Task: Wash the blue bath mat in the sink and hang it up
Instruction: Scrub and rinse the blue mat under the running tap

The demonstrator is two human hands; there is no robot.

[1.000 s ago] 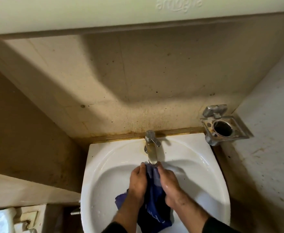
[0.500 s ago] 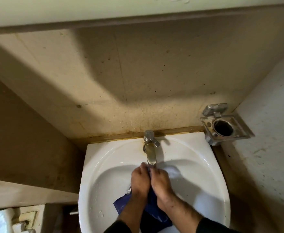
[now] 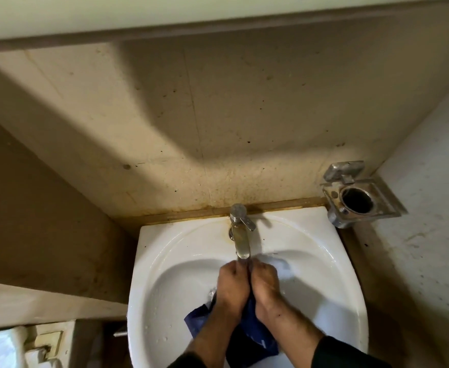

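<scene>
The blue bath mat [image 3: 255, 338] is bunched in the white sink [image 3: 164, 261], hanging down between my forearms toward the near rim. My left hand [image 3: 232, 286] and my right hand [image 3: 265, 285] are pressed side by side, both closed on the mat's upper part just under the spout of the metal tap [image 3: 240, 235]. A blue corner sticks out to the left of my left wrist. Most of the gripped cloth is hidden by my fingers. I cannot tell whether water runs from the spout.
A metal holder with a round hole [image 3: 356, 197] is fixed on the right wall beside the sink. A stained beige wall stands behind the tap. A white fixture [image 3: 0, 346] sits low at the left.
My hands have closed together, from apart with the mat spread between them to knuckles touching under the spout. The mat is more bunched.
</scene>
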